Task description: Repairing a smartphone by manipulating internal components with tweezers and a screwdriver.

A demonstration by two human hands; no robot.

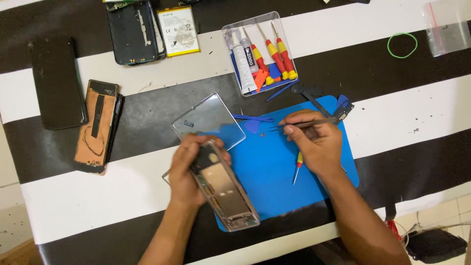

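Left hand (189, 172): wrapped around the upper end of the opened phone frame (224, 191), fingers curled over its far edge, thumb on the near side; held tilted over the near-left corner of the blue mat (274, 162).
Right hand (316, 142): fingers pressed together on metal tweezers (299, 124), tips aimed left at tiny dark specks on the blue mat, above its middle.
Opened phone frame: back removed, bare metal plate showing, lower end past the mat's near edge.
Clear plate (208, 121): flat, overlapping the mat's far-left corner, just beyond the left hand.
Small screwdriver (297, 167): red and yellow, on the mat, partly under the right hand.
Blue pry tool (252, 118): along the mat's far edge.
Tool tray (257, 51): clear, well beyond the mat, with screwdrivers and a glue tube.
Copper-backed phone (96, 126): left of the mat, well apart.
Green rubber band (402, 45): far right of the mat.
Table cover (98, 196): black and white stripes under the mat.
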